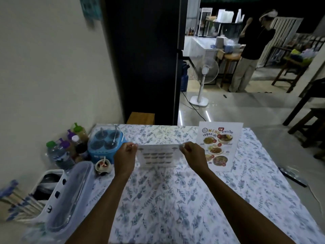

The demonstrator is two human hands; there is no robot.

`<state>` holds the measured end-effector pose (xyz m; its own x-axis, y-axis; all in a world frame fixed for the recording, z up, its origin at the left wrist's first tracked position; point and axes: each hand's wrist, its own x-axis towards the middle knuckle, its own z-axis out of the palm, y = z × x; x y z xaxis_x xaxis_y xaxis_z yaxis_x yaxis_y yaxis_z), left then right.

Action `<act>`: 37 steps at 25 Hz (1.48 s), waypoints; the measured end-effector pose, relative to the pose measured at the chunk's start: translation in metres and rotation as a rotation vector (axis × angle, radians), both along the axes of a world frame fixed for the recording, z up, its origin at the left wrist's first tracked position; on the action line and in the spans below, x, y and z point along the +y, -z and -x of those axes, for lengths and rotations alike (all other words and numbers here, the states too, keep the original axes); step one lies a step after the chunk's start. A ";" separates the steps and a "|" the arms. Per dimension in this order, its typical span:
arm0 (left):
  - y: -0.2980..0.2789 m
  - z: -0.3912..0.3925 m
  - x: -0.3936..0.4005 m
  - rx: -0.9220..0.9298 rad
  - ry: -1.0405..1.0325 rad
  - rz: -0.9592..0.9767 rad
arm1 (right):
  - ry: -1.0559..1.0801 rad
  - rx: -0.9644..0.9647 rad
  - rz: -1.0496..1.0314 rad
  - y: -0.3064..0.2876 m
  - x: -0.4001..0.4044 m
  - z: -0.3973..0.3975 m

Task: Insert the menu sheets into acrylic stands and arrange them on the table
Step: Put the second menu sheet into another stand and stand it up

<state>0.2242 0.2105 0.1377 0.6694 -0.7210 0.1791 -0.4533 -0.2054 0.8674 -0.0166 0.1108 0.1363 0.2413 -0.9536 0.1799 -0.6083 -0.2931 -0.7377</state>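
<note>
- We had both arms stretched out over the surface (175, 199), which was covered in a floral cloth, with a menu sheet (159, 155) held between them.
- Our left hand (125, 156) was pinched shut on the sheet's upper left corner, and our right hand (193, 155) was pinched shut on its upper right corner.
- The sheet's top edge ran straight across from one hand to the other; the sheet hung down from that edge with its printed face tilted toward us and its lower edge close to the cloth.
- We could not tell whether the sheet was already inside a clear stand or bare; any acrylic around it was too faint to make out.
- A finished menu stand (219, 146) stood upright just beside our right hand, toward the far right of the surface, its face turned our way.
- The right hand was the nearer to that stand; the left was nearer the blue condiment caddy (105, 143) and the bottles (70, 147) along the wall side.
- We judged the next move turned on keeping the top edge level, so that the sheet would sit square beside the standing menu.
</note>
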 end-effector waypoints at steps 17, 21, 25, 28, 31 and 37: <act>0.027 -0.073 -0.161 -0.082 0.125 -0.008 | 0.040 -0.022 -0.119 0.002 -0.146 -0.058; 0.037 -0.065 -0.156 -0.038 0.099 0.031 | 0.066 -0.040 -0.107 0.010 -0.143 -0.059; 0.042 -0.061 -0.149 -0.020 0.126 -0.005 | 0.075 -0.053 -0.105 0.015 -0.137 -0.057; 0.055 -0.061 -0.138 0.016 0.131 -0.074 | 0.095 -0.033 -0.146 0.025 -0.133 -0.052; 0.073 -0.054 -0.126 0.008 0.098 -0.121 | 0.130 -0.010 -0.162 0.036 -0.127 -0.041; 0.092 -0.036 -0.107 0.074 0.082 -0.150 | 0.168 -0.015 -0.179 0.047 -0.112 -0.016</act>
<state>0.2597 0.1033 0.0457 0.6145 -0.7887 0.0182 -0.4098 -0.2994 0.8616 -0.0006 -0.0010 0.0893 0.0749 -0.9972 0.0065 -0.6262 -0.0521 -0.7779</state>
